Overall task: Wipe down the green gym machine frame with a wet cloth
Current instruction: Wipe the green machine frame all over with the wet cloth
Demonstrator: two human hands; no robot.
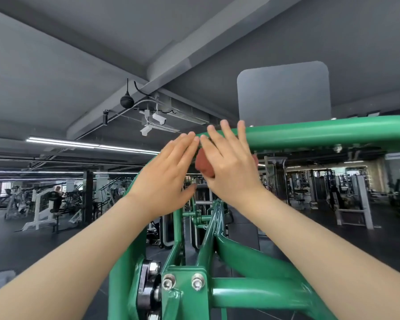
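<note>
- Far left, white machines stand on the dark floor, with strip lights on the grey ceiling above.
- A black round lamp hangs from a ceiling beam, left of centre.
- The left hand is raised at the curve of the frame, fingers straight and close together, holding nothing; its fingertips lie just beside the right hand's index finger.
- The cloth, reddish, is bunched between the two hands, under the frame's top bar, mostly hidden behind the right hand.
- The right hand presses the cloth against the bar, fingers spread and straight, tips reaching over the top of the bar.
- Near, at the bottom centre, the frame's lower tubes meet at a bracket with two bolts.
- A grey rounded panel sits above the bar, right of the hands.
- Far right, more grey machines fill the hall.
</note>
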